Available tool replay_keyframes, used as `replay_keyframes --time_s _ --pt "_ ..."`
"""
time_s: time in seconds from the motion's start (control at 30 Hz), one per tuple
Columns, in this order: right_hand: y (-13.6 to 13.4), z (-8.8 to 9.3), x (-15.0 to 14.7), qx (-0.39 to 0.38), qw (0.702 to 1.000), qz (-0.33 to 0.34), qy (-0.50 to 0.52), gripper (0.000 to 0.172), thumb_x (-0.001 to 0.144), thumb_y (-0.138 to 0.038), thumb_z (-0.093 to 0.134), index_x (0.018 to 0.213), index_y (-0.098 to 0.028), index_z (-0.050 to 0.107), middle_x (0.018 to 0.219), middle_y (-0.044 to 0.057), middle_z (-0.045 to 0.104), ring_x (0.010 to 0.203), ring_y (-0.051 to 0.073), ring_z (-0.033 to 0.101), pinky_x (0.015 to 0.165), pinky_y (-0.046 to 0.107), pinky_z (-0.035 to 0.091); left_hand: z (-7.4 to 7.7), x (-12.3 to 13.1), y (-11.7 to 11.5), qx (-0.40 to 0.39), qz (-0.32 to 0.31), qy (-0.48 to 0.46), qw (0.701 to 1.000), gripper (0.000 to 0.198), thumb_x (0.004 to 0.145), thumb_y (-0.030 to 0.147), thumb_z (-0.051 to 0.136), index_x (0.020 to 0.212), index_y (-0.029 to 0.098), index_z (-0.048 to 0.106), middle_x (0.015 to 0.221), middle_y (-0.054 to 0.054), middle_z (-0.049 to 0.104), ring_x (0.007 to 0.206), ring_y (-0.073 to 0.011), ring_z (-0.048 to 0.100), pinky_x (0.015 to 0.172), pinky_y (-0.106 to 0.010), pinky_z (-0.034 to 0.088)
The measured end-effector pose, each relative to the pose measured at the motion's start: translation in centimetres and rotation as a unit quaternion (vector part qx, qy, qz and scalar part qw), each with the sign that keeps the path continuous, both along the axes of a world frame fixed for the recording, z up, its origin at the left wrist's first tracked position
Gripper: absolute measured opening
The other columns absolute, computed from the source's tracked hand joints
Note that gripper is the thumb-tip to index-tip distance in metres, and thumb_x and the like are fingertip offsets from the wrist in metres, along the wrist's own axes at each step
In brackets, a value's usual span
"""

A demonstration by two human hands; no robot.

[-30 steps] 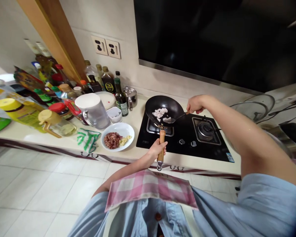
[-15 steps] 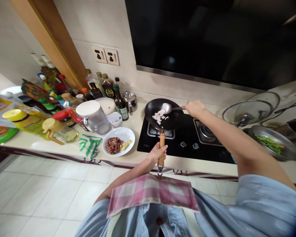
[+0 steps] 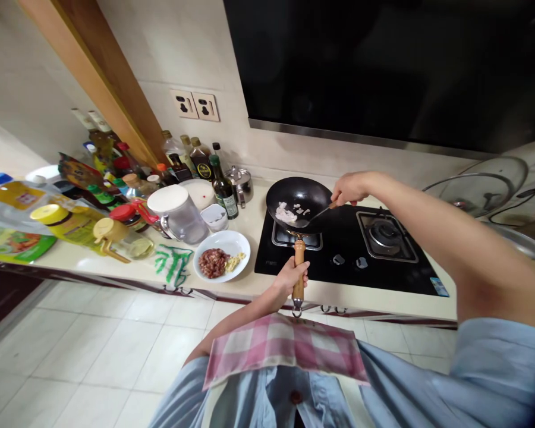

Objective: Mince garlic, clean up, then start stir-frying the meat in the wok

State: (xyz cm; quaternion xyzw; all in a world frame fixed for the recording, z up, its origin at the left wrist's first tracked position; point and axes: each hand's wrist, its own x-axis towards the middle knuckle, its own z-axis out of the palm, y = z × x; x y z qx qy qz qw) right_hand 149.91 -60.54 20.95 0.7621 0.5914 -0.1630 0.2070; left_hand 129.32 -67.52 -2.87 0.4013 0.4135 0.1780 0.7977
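A black wok [image 3: 299, 193] sits on the left burner of the stove. My left hand [image 3: 293, 276] is wrapped round its wooden handle [image 3: 298, 255]. Over the wok's right rim, my right hand [image 3: 351, 188] grips a metal spatula [image 3: 317, 215], its head down against the inside of the wok. Pale chopped pieces [image 3: 286, 213] lie towards the wok's left side, with a few scattered near the middle; their kind is unclear. Left of the stove stands a white plate [image 3: 241, 244] holding dark red chopped meat [image 3: 213, 263] and small yellowish bits [image 3: 234, 262].
The right burner [image 3: 386, 233] carries no pan. Farther right, a glass lid [image 3: 468, 193] leans by the wall. Bottles, jars and a plastic jug [image 3: 185, 220] crowd the left counter, with a green-and-white cloth [image 3: 173, 264] in front. A dark range hood [image 3: 383, 71] hangs above.
The spatula has swung down and nearer to me inside the wok, spreading some pale pieces to the right. My left hand keeps its hold. The view has shifted slightly.
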Motion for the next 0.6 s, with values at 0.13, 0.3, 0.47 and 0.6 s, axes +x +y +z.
replay_keyframes --time_s 0.13,0.3,0.47,0.6 --pt "-0.5 -0.7 0.2 -0.011 0.999 -0.033 0.013 0.034 0.093 -0.035 0.058 0.124 -0.026 0.069 0.072 0.004 0.069 0.067 0.017 0.063 0.064 0.027 0.045 -0.1 0.0 0.0 -0.004 0.003 0.0 1.0 0.035 0.082 0.036 0.071 0.094 0.022 0.042 0.059 0.009 0.048 0.045 -0.0066 0.047 0.046 -0.019 0.041" --pt "-1.1 0.5 0.8 -0.066 0.998 0.01 0.019 0.036 0.092 -0.036 0.056 0.123 -0.024 0.07 0.074 0.006 0.07 0.063 0.016 0.062 0.061 0.028 0.043 -0.1 0.1 -0.1 -0.004 0.012 0.007 1.0 0.033 0.083 0.035 0.07 0.094 0.021 0.042 0.059 0.008 0.049 0.045 -0.0072 0.047 0.045 -0.02 0.041" --pt "-0.3 -3.3 -0.9 0.022 0.998 0.051 0.043 0.038 0.095 -0.04 0.048 0.124 -0.029 0.069 0.091 0.005 0.073 0.078 0.018 0.066 0.067 0.026 0.045 -0.1 0.0 -0.1 -0.001 0.006 0.004 1.0 0.031 0.085 0.033 0.068 0.097 0.021 0.043 0.06 0.008 0.049 0.046 -0.0074 0.048 0.046 -0.02 0.042" --pt "-0.7 -6.6 -1.6 0.078 0.993 0.067 -0.064 0.036 0.095 -0.03 0.043 0.117 -0.026 0.071 0.117 0.009 0.069 0.101 0.024 0.064 0.074 0.03 0.047 -0.1 0.0 -0.1 0.004 0.001 0.006 1.0 0.02 0.09 0.027 0.06 0.1 0.019 0.044 0.06 0.008 0.048 0.047 -0.0073 0.047 0.047 -0.02 0.042"
